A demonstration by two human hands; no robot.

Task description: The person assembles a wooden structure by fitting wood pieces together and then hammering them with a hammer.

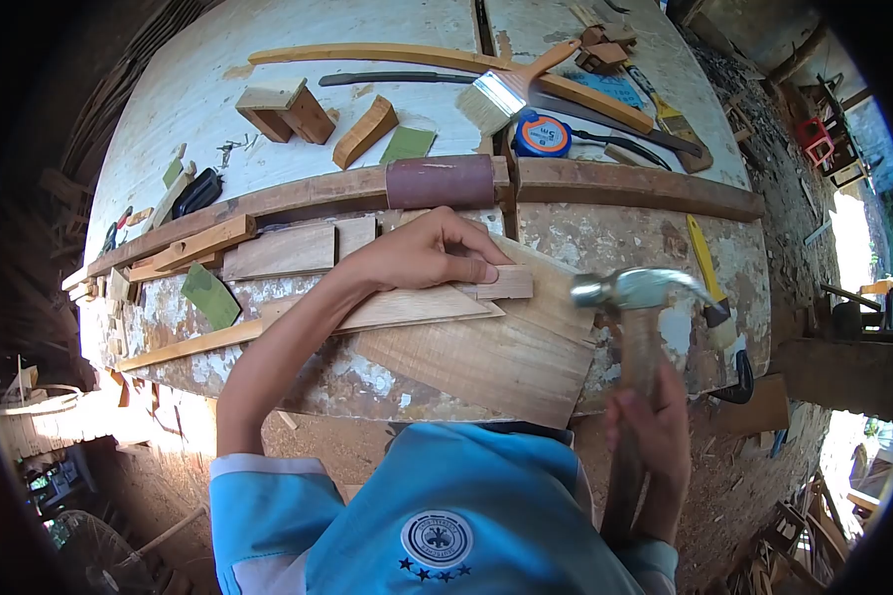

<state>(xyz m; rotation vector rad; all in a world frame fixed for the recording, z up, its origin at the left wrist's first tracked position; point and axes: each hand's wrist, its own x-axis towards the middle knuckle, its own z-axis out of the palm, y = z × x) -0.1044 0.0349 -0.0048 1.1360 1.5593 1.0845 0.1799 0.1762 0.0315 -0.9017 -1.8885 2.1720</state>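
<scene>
My right hand is wrapped round the wooden handle of a claw hammer, whose metal head is raised to the right of the wood and slightly blurred. With fingers bent and thumb pressed down, my left hand grips a small wooden block. Beneath that block lies a pale wooden strip with a slanted end. Both rest over a wide, thin wooden board near the bench's front edge. The fingertips of my left hand are partly hidden.
A long wooden rail crosses the paint-spotted workbench; purple sandpaper lies over it. Behind are a paintbrush, a tape measure and a wooden block. A yellow-handled brush lies at right.
</scene>
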